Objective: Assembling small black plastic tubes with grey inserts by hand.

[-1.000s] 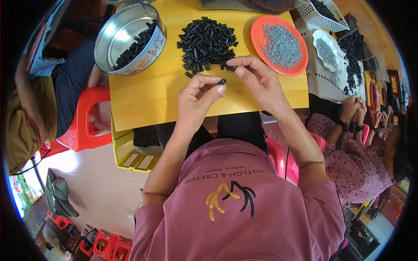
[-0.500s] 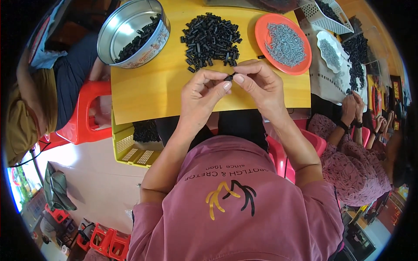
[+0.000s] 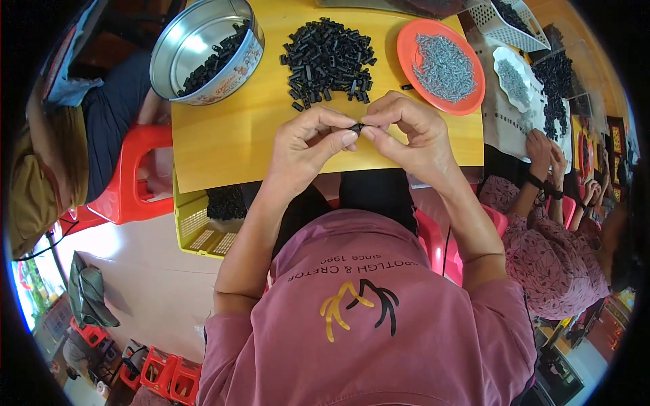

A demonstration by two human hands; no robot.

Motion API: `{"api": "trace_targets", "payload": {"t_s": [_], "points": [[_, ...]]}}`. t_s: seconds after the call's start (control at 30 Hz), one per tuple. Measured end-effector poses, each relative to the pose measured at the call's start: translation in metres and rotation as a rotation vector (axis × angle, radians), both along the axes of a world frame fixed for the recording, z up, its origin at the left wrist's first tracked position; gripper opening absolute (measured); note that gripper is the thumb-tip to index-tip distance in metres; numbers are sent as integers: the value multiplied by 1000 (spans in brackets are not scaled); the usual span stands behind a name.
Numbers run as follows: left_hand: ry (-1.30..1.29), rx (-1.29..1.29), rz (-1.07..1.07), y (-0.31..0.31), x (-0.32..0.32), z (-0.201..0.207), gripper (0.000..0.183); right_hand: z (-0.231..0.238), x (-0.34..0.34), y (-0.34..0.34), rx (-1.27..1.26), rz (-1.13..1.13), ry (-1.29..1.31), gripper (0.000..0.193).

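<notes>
Between the fingertips of both hands is one small black plastic piece point(image 3: 357, 128), held over the yellow table point(image 3: 230, 145). My left hand point(image 3: 313, 141) pinches its left end with thumb and forefinger; my right hand point(image 3: 405, 135) pinches the other end the same way. The fingers cover most of the piece, so its full shape cannot be made out. Just beyond my hands lies a heap of small black plastic pieces point(image 3: 328, 57). To the far right an orange-red plate point(image 3: 408, 57) carries a pile of small silvery metal parts point(image 3: 443, 68), perhaps screws or pins.
A round metal tin point(image 3: 166, 68) with black pieces stands at the far left. Below the table's edge sits a yellow crate point(image 3: 196, 240) with more. Red stools point(image 3: 135, 176) are on the left. At right, a co-worker's hands point(image 3: 545, 155) are over a white-covered table near a white basket point(image 3: 504, 30).
Both hands stay pinched on the black piece. They have spread slightly apart, the left wrist shifting left and the right one a little right. The co-worker's hands have moved farther up their table.
</notes>
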State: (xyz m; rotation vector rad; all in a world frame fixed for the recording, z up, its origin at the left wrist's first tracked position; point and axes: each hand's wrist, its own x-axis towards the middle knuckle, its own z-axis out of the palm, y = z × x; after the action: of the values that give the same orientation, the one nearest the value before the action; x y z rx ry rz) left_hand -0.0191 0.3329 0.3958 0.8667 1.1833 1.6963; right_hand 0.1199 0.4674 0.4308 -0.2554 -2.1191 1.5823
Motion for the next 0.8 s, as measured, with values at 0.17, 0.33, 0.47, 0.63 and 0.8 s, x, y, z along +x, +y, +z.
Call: {"api": "trace_targets", "payload": {"t_s": [0.17,0.33,0.47,0.63,0.8], "points": [[301,86,199,3,5,-5,15,-7,2,-6,-230,-37,31,22],[394,126,273,4,8,1,17,-9,9,-10,-530,-118,-77,28],[559,206,294,8,8,4,19,-12,9,-16,-802,2,-165,37],[487,190,259,7,12,14,19,-17,6,-16,-957,123,-116,33],[689,191,228,1,11,21,20,-18,4,-21,-1056,156,-49,27]]}}
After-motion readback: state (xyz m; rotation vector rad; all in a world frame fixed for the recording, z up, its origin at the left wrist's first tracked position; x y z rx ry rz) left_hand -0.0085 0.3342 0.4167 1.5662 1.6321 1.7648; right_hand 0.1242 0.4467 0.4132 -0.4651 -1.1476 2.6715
